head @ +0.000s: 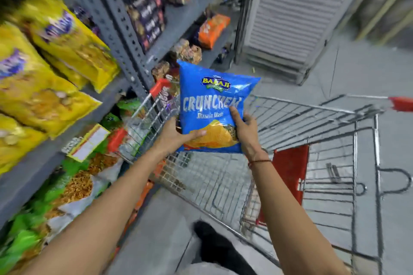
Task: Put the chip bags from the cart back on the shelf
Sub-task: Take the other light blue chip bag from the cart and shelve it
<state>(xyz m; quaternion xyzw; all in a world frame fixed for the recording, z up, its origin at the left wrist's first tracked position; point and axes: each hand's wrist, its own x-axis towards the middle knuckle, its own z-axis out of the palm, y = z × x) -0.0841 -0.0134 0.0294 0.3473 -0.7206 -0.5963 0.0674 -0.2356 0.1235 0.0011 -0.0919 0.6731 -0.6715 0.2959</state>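
**Operator:** State the condition of each hand.

**Inspector:** The left hand point(176, 134) is closed around the lower left edge of the blue chip bag point(212, 109), thumb laid across its front. The right hand point(244, 131) grips the lower right edge, index finger extended up the face. Both hands carry the same bag; neither is free.

**Operator:** Location of the bag?

**Inspector:** It is held upright in the air, above the wire cart point(290, 163) and clear of its basket. The shelf point(105, 98) stands to the left, with yellow bags point(44, 73) on the upper tier and green bags point(73, 185) on the tier below.

**Operator:** Which step is in hand?

**Inspector:** By judgement, the transfer step: the bag is out of the cart and not yet on the shelf.

**Operator:** Requirement for the next move?

**Inspector:** Swing the bag leftward toward the shelf and locate a gap among the stock. The view is blurred, so an open slot and matching blue bags cannot be confirmed. Keep the grip light; the bag is air-filled and its contents break easily.
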